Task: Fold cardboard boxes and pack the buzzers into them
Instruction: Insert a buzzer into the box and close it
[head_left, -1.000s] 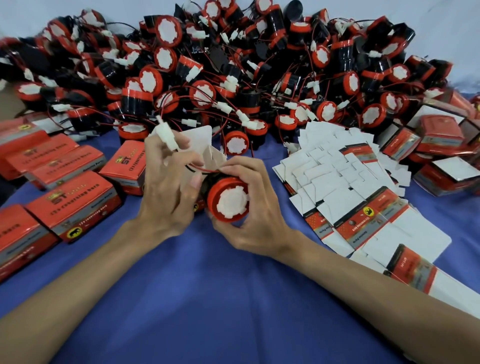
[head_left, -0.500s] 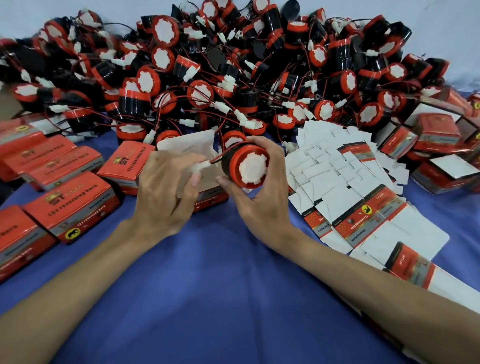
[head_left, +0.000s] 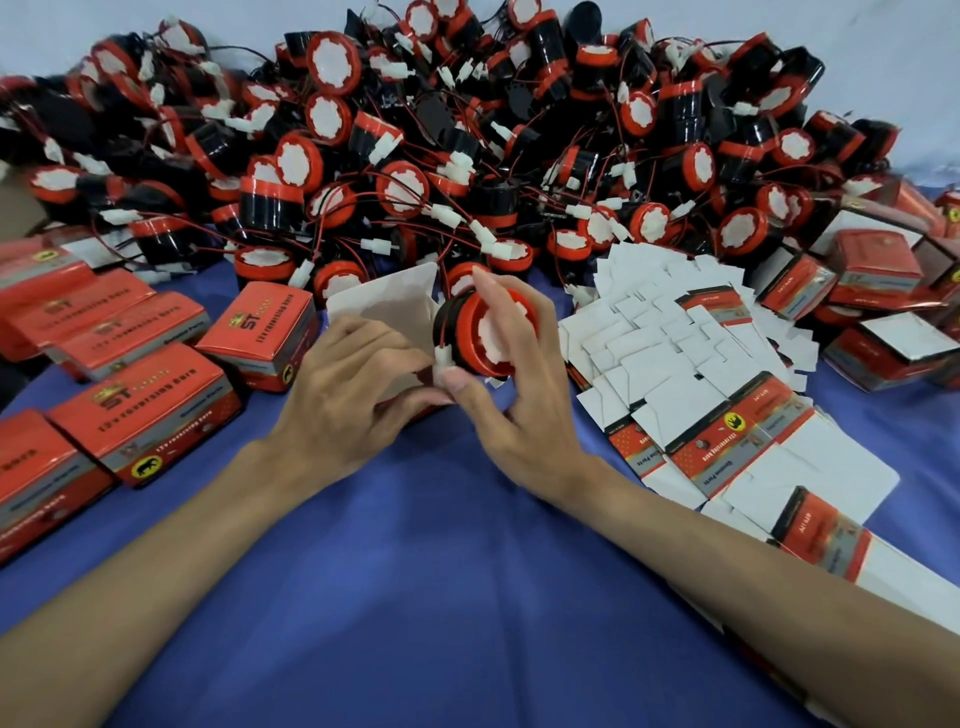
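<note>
My right hand (head_left: 511, 400) grips a red-and-black buzzer (head_left: 480, 335) with a white face, thumb below and forefinger across its rim, and its white plug hangs by my thumb. My left hand (head_left: 348, 395) holds an open cardboard box (head_left: 387, 306) whose white flaps stand up just left of the buzzer. The buzzer sits at the box's open mouth, touching the flap.
A big heap of loose buzzers (head_left: 415, 156) with wires fills the back. Several closed red boxes (head_left: 145, 410) lie at the left. Flat unfolded box blanks (head_left: 701, 374) spread at the right, more red boxes (head_left: 872, 270) behind them. Blue cloth (head_left: 415, 597) covers the table.
My right hand lifted the buzzer up and to the right, then brought it back left against the box opening. My left hand shifted its hold on the box's flaps.
</note>
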